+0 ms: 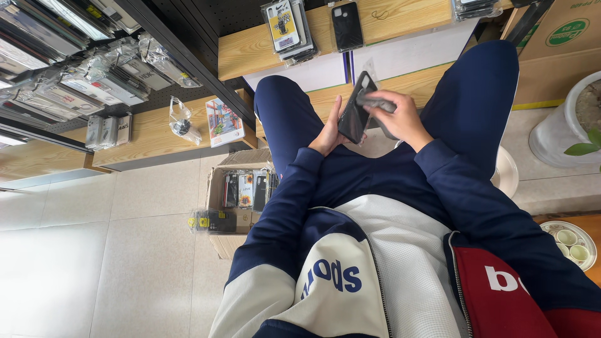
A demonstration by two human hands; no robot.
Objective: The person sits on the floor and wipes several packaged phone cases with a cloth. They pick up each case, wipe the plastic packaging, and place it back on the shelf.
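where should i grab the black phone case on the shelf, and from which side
Grip the black case by its two long edges, coming straight down from above. It lies flat on the wooden shelf, back up, so only its thin sides give a pinch. There is bare wood to its right; the stack of packaged cases sits close on its left, so keep fingers narrow there.

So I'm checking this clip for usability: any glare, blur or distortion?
Head view: wide-angle bending at the edges; the floor tiles at lower left wash out in glare; the left hand, right hand and black phone case are evenly lit and fairly sharp.
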